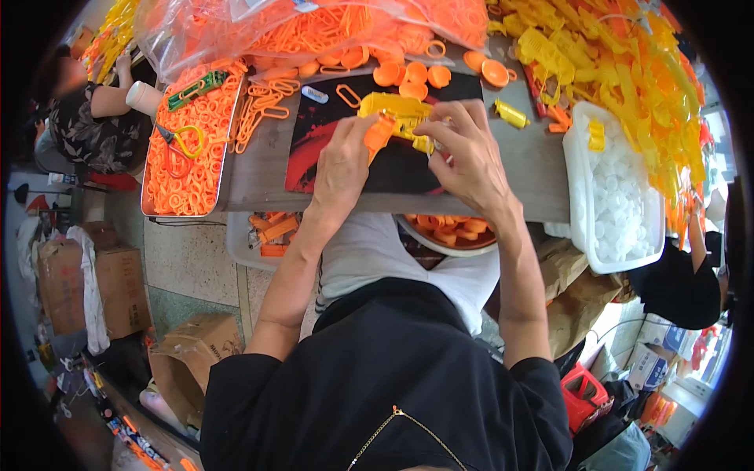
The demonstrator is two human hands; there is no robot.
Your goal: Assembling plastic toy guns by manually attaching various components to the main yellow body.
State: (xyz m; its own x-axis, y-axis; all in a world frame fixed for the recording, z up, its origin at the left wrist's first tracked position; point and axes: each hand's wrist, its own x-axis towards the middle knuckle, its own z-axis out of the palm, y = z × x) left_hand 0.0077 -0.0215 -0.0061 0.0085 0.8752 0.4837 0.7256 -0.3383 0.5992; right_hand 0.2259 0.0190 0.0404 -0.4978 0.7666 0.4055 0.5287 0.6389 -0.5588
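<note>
Over a black and red mat (pixel 302 169), both my hands work on a yellow moulded plastic piece (pixel 385 104). My left hand (pixel 339 163) is closed around its left end, together with an orange plastic part (pixel 380 135). At the right end, my right hand (pixel 475 157) has its fingers bent in a pinch against the yellow piece; what sits between the fingertips is partly hidden. Just beyond lie several small orange cups (pixel 413 89). An orange elongated loop (pixel 348 96) rests at the mat's upper left, near a small whitish oval item (pixel 315 95).
At left, a metal tray (pixel 146 207) holds orange rings, scissors (pixel 185 149) and a green tool (pixel 196 89). At right stands a white basin (pixel 580 196) of translucent caps beside piled yellow parts (pixel 628 71). A yellow cylinder (pixel 512 114) lies nearby. Bagged orange parts (pixel 314 31) fill the back.
</note>
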